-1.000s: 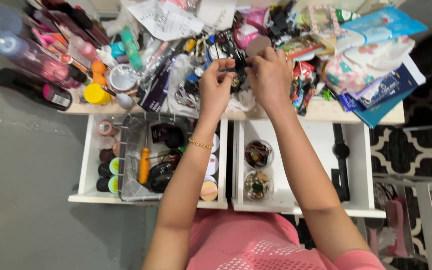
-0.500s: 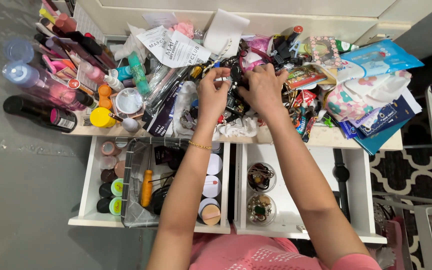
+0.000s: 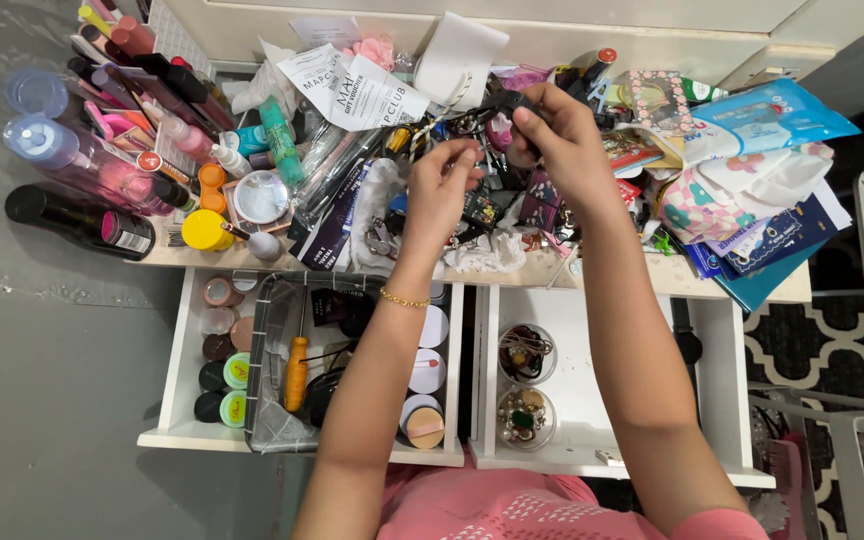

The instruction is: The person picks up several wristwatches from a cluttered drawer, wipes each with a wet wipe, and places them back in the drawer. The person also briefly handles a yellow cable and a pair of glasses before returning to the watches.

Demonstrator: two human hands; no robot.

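Note:
My right hand (image 3: 560, 135) is raised over the cluttered tabletop and pinches a small black clip-like piece (image 3: 508, 100). Thin dark strands (image 3: 472, 125) run from that piece down to my left hand (image 3: 442, 188), whose fingertips are pinched on them. A gold bracelet (image 3: 402, 298) sits on my left wrist. Under both hands lies a heap of small dark accessories (image 3: 477, 210) and a crumpled white cloth (image 3: 482, 255). What exactly the strands are is too small to tell.
Two white drawers stand open below: the left drawer (image 3: 184, 340) holds a wire basket (image 3: 262, 370), an orange-handled tool (image 3: 296, 372) and round jars; the right drawer (image 3: 727, 400) holds two clear bowls (image 3: 526, 385) of jewellery. Bottles (image 3: 72, 160), papers (image 3: 357, 85) and blue packets (image 3: 762, 115) crowd the top.
My right hand has lifted up and to the right, pulling the black piece out of the heap. My left hand has stayed near the middle, still pinching.

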